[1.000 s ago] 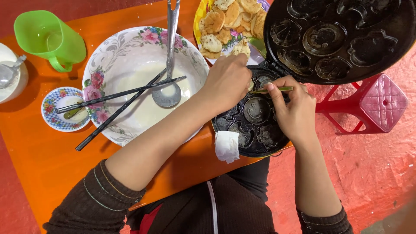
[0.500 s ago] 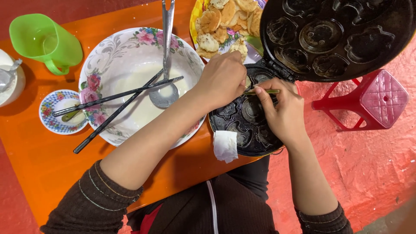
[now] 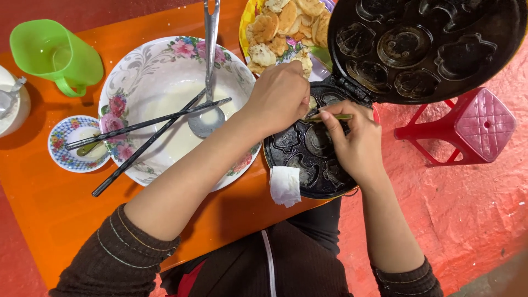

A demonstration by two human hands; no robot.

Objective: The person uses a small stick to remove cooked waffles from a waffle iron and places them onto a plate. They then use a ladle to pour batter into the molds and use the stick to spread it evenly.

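Observation:
A black mould pan point(image 3: 308, 159) with shaped cavities lies open at the orange table's point(image 3: 49, 209) near edge, and its lid point(image 3: 429, 44) stands raised behind it. My right hand point(image 3: 355, 140) pinches a thin green stick point(image 3: 333, 116) over the pan's far cavities. My left hand point(image 3: 280, 96) is curled at the stick's left end. Its fingertips are hidden, so what they grip is unclear. A folded white tissue point(image 3: 285, 186) hangs at the pan's near rim.
A large floral bowl point(image 3: 137, 60) of white batter holds a metal ladle point(image 3: 208, 118) and dark chopsticks point(image 3: 148, 124). Behind it is a plate of small cakes point(image 3: 280, 22). A green jug point(image 3: 55, 55), a small saucer point(image 3: 63, 151) and a white cup point(image 3: 11, 104) stand left. A red stool point(image 3: 478, 124) stands right.
Both hands stay over the pan with the stick between them. Only the view has shifted slightly.

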